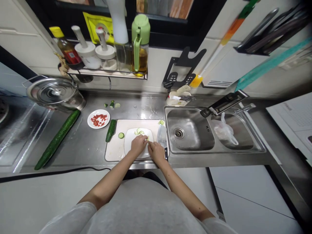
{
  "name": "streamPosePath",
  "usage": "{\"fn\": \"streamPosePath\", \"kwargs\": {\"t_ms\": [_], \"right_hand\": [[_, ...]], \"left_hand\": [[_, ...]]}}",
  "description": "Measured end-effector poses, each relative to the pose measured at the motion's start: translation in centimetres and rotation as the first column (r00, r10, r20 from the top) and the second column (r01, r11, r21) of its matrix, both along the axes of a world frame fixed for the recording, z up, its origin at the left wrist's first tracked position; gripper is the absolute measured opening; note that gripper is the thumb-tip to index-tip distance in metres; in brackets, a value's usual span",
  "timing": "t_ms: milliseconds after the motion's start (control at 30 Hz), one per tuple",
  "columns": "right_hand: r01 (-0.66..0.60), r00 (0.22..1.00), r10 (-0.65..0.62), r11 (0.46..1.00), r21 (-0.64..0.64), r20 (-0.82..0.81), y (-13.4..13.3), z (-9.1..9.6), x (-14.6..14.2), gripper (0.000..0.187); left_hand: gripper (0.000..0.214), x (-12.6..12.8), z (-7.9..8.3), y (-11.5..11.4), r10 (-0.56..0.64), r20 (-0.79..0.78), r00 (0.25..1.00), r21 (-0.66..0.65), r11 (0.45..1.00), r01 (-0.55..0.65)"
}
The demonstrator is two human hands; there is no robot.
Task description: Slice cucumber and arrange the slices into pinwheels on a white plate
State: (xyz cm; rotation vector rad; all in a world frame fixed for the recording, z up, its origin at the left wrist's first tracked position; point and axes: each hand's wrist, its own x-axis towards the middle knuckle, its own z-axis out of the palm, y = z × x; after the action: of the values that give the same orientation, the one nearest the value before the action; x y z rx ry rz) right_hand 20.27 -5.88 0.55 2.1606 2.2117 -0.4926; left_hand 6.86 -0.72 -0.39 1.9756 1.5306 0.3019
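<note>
A white square plate (128, 143) rests on the pale cutting board (114, 152), with a few thin cucumber slices (139, 131) near its far edge. Over the plate's right side, my left hand (138, 145) and my right hand (157, 152) meet, fingers pinched around a small pale-green cucumber slice (148, 138) that they partly hide. Right of my hands lies a kitchen knife (162, 136), its black handle toward me. A cut length of cucumber (111, 130) lies at the board's left edge, and a thicker round slice (121, 135) sits between it and the plate.
A small plate of red chopped pieces (98, 119) and a long whole cucumber (58, 139) are to the left, near a lidded steel pot (56, 92). The double sink (192, 130) adjoins on the right. A shelf of seasoning bottles (107, 73) overhangs the counter's back.
</note>
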Motion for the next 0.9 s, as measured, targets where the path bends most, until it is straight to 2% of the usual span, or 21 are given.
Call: {"fn": "streamPosePath", "kwargs": {"t_ms": [333,533,900], "right_hand": [[-0.001,0.999,0.004,0.997,0.081,-0.034,-0.12,-0.05,0.28,0.033],[-0.032,0.999,0.031,0.999,0.029,0.033,0.25,0.08,0.42,0.033],[-0.029,0.998,0.028,1.000,0.010,0.049,0.27,0.19,0.24,0.035]], "left_hand": [[0.022,-0.22,0.20,0.16,0.009,0.013,1.000,-0.017,1.000,-0.009],[0.021,-0.11,0.38,0.12,0.005,0.005,1.000,-0.015,1.000,-0.005],[0.021,-0.05,0.40,0.05,0.010,-0.035,0.999,-0.029,1.000,-0.011]]}}
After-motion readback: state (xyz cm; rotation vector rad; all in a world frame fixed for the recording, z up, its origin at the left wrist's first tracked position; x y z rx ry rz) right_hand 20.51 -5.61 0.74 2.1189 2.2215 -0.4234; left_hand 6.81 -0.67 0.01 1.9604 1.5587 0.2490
